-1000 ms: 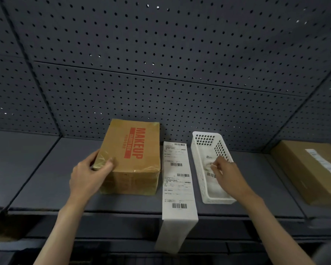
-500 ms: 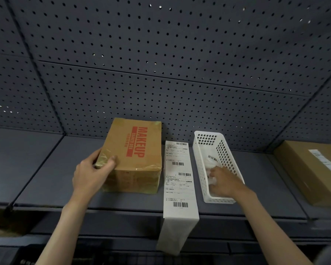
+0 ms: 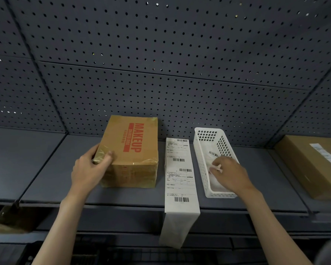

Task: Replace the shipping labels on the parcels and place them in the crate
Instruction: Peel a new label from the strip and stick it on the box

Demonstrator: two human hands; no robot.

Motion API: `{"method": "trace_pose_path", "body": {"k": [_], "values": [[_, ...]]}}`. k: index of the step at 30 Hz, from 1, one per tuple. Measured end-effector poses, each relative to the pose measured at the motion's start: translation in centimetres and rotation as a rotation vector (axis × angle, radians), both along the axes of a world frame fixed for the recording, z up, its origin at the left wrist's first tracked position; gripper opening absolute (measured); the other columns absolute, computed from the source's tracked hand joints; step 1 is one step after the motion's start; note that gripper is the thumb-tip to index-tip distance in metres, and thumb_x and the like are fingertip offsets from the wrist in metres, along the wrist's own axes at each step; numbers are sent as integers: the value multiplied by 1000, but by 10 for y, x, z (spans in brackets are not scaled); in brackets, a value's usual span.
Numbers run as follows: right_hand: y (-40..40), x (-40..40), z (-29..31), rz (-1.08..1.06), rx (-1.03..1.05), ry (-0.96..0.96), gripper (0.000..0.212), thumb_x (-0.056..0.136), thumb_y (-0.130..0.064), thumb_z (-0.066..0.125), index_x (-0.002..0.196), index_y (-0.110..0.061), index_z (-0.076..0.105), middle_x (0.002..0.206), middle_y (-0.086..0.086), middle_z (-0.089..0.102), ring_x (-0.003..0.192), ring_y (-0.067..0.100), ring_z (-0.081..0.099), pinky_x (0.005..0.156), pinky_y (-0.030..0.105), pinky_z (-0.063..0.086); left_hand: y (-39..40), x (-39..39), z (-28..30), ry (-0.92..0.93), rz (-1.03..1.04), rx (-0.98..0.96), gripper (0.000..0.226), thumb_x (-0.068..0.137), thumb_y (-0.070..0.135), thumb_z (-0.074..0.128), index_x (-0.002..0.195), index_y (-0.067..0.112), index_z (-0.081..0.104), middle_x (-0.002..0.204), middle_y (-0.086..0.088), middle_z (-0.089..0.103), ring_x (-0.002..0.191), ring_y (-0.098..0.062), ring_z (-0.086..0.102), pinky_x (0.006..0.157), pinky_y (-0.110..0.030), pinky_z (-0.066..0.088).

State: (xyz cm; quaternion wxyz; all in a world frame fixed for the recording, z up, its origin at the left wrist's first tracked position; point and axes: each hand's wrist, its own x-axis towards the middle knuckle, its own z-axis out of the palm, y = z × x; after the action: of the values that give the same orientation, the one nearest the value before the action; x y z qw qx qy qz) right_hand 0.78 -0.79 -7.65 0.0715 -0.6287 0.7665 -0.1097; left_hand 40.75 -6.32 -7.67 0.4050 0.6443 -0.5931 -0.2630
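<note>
A brown cardboard parcel (image 3: 130, 142) printed "MAKEUP" in red stands on the grey shelf (image 3: 46, 188). My left hand (image 3: 88, 169) grips its near left corner, thumb on top. To the right of the parcel lies a long strip of white shipping labels (image 3: 180, 178) whose end hangs over the shelf edge. My right hand (image 3: 231, 175) reaches into a white perforated basket (image 3: 199, 150) and pinches a small white scrap of label (image 3: 217, 167) at the fingertips. More peeled label paper lies in the basket.
A second brown parcel (image 3: 310, 165) with a white label (image 3: 327, 155) lies at the far right of the shelf. A perforated grey panel (image 3: 160, 73) closes the back. Below the shelf edge shows a dark crate (image 3: 122, 255), and a tape-wrapped brown parcel (image 3: 6, 220) sits low left.
My right hand dipped down into the basket, then lifted a little and shifted to its right side. The left hand and the parcel have kept their place.
</note>
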Motion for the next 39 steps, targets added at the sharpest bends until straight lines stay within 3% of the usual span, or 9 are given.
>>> {"method": "trace_pose_path", "body": {"k": [3,7,11,14,18,23,31,34,39], "values": [[13,11,3,85,-253,-14,15,96,-25,65,108,-17,70,97,-10,61,94,12,60,72,32,49,1,2,2,-56,40,15,59,75,67,55,123,36,64,98,12,68,105,-25,64,84,-44,51],[41,46,3,273,-449,-79,11,92,-15,70,103,-14,71,90,-15,52,86,7,52,73,28,45,7,-1,7,-89,116,-72,62,74,64,67,127,33,62,117,8,68,111,-21,63,89,-48,53],[60,76,-25,508,-377,-97,17,88,-15,75,105,-13,72,95,-8,63,89,7,56,81,28,53,14,-7,10,-150,118,-264,49,80,38,81,124,26,63,115,7,59,114,-19,55,80,-44,52],[64,86,-51,596,-249,-93,23,87,-24,72,108,-15,75,105,-6,68,100,11,60,86,32,54,24,-20,12,-226,105,-390,37,80,27,81,113,17,70,100,3,57,96,-18,55,70,-35,48],[62,88,-68,567,-175,-95,36,89,-30,72,121,-13,73,130,-3,67,123,12,57,102,31,50,47,-47,14,-257,-29,-521,10,84,28,70,88,19,73,82,9,59,76,-13,57,63,-30,49],[58,88,-72,561,-181,-104,39,87,-34,76,120,-13,74,127,-3,68,121,11,57,99,30,51,72,-80,-6,-185,-320,-331,15,82,36,61,75,27,71,71,19,65,66,-3,61,59,-27,50],[59,87,-71,572,-183,-174,32,93,-38,71,111,-13,76,122,-6,66,117,9,55,95,28,50,76,-96,-56,-314,-482,-7,18,80,45,57,80,32,69,76,22,67,76,-1,61,60,-20,42],[62,88,-70,573,-186,-199,27,97,-38,64,103,-15,77,114,-9,66,111,8,55,91,28,49,79,-99,-68,-311,-510,27,30,80,54,54,73,28,69,69,20,66,70,-2,60,58,-21,41],[67,87,-73,522,-249,-244,31,101,-39,56,107,-19,78,111,-12,68,105,4,59,87,27,52,82,-106,-73,-257,-517,24,52,86,69,44,70,25,69,69,12,63,69,-8,59,58,-23,41]]}}
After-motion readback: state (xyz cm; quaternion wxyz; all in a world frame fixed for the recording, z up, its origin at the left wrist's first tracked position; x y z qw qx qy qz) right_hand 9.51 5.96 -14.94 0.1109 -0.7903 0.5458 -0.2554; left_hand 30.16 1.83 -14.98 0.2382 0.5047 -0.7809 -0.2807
